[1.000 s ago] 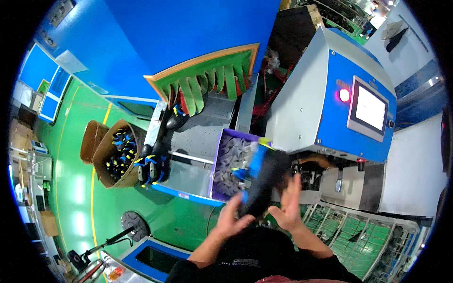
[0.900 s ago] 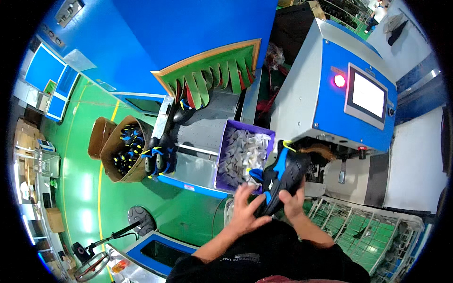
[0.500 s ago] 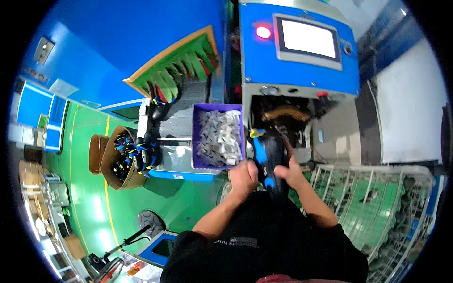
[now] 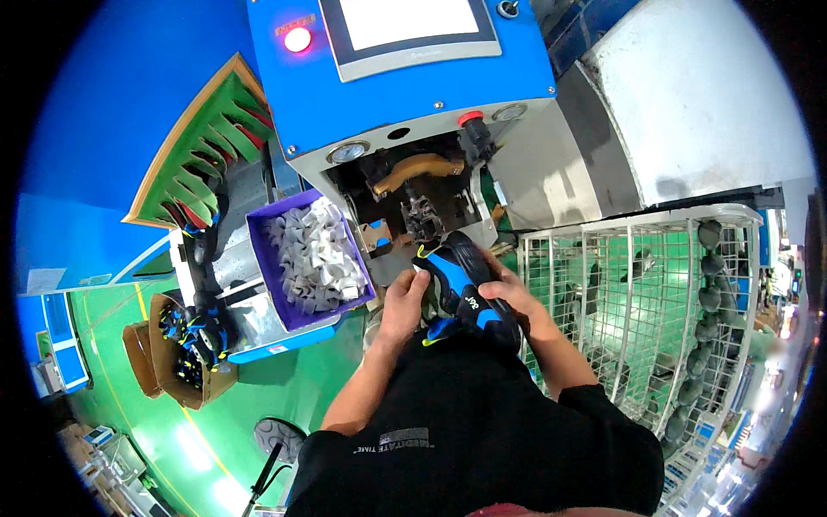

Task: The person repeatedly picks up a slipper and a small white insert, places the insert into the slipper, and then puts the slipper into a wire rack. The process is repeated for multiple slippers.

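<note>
A black and blue shoe upper [image 4: 472,291] with yellow trim is held in front of my body, tilted with its side turned upward. My right hand [image 4: 515,297] grips its right side, thumb on top and the other fingers hidden beneath. At its far left edge, my left hand [image 4: 403,303] is closed, thumb and fingers pinched by the yellow trim. A small pale bit shows at those fingertips; I cannot tell what it is. Just beyond the shoe upper is the blue machine's open bay, with a curved brown pad [image 4: 419,171] above a dark metal clamp [image 4: 424,220].
Left of the machine stands a purple bin [image 4: 274,274] of curled white pieces. A green rack [image 4: 191,164] holds several flat shoe-shaped pieces. A cardboard box [image 4: 200,392] of shoe uppers sits on the floor. At right is a white wire cart [image 4: 629,297]. A red button [image 4: 470,116] sticks out below the screen.
The view has swung, so the machine and bin appear farther left and larger. The shoe upper has been tipped onto its side, and my left hand has moved to its far edge.
</note>
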Available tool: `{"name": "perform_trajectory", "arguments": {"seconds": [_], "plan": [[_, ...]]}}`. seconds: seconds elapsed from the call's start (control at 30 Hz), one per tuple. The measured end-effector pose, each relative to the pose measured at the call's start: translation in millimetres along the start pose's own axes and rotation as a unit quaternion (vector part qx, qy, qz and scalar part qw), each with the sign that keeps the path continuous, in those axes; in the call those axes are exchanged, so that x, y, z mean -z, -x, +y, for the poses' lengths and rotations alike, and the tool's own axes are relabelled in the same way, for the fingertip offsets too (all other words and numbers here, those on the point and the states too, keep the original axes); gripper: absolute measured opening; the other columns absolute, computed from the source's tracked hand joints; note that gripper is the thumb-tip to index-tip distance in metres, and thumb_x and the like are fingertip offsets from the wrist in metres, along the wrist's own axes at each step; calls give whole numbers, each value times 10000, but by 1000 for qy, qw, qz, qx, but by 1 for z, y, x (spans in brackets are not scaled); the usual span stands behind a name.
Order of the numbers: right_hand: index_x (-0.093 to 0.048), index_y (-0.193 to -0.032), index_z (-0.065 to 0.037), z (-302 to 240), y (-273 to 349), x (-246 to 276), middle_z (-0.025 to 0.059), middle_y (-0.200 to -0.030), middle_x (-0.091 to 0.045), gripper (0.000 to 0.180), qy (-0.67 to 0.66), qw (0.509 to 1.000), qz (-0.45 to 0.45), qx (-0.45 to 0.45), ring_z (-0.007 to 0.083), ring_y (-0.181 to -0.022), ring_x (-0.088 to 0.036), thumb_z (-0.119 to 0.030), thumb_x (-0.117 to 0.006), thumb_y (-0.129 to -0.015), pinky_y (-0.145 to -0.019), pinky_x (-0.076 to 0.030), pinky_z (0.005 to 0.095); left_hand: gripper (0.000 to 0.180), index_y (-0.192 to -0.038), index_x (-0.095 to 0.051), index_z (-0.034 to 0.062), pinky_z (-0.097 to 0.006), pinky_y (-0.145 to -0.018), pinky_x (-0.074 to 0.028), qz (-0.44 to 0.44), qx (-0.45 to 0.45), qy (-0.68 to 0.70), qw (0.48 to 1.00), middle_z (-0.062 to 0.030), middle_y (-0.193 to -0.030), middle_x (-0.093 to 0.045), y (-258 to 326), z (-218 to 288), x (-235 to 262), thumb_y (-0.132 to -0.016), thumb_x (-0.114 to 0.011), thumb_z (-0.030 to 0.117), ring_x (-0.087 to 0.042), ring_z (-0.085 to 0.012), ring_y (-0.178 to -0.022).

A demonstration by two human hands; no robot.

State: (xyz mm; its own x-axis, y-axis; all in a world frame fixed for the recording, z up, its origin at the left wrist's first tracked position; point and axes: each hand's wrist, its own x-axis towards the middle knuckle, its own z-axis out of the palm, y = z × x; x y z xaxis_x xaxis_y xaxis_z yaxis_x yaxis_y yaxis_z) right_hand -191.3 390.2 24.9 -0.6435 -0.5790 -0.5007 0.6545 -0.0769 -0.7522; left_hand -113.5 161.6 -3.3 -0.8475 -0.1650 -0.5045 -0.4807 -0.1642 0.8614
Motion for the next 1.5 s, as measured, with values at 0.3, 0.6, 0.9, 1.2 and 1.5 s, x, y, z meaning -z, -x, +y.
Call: {"name": "perform_trajectory", "arguments": {"seconds": [0.3,0.6,0.9,1.2,1.5], "plan": [[-134,-1639,-8,-54,-62,-18,171,-1456,-514,1034,166,969,116,140,255,-1261,-563,-219,-739,-828,-1062,-464,376,291,-1085,-648,-13,-365,-793,-549,81,-115,-116,983,-162,-947,-753,-25,-18,74,-953,-710,239,-721,-223,-866],[15,-1660,-199,-63,-130,-84,364,-1337,-549,1200,715,679,165,-32,526,-1104,-630,-470,-769,-793,-903,-547,529,364,-1022,-641,-25,-352,-759,-528,105,28,-128,986,-137,-839,-723,-29,-26,91,-946,-711,324,-677,-204,-778],[-37,-1644,-87,-59,-149,-90,369,-1206,-588,1059,740,643,197,-11,515,-986,-664,-483,-666,-890,-814,-575,539,471,-1076,-673,-51,-431,-825,-530,319,-36,-117,940,-209,-953,-728,-29,-32,134,-972,-658,408,-711,-325,-915],[-134,-1626,-35,-37,-134,-66,344,-1125,-622,1064,710,637,227,196,502,-820,-669,-418,-743,-841,-717,-588,531,411,-1115,-747,53,-418,-869,-547,84,37,-217,972,-214,-1015,-742,-33,-58,130,-980,-590,408,-728,-312,-976],[-308,-1608,-208,16,15,-86,318,-1081,-601,979,709,632,238,205,510,-907,-662,-585,-748,-818,-799,-576,543,830,-1391,-548,98,-414,-924,-548,-313,282,275,865,-173,-1128,-722,-45,-11,26,-973,-357,788,-703,-294,-1055]]}}
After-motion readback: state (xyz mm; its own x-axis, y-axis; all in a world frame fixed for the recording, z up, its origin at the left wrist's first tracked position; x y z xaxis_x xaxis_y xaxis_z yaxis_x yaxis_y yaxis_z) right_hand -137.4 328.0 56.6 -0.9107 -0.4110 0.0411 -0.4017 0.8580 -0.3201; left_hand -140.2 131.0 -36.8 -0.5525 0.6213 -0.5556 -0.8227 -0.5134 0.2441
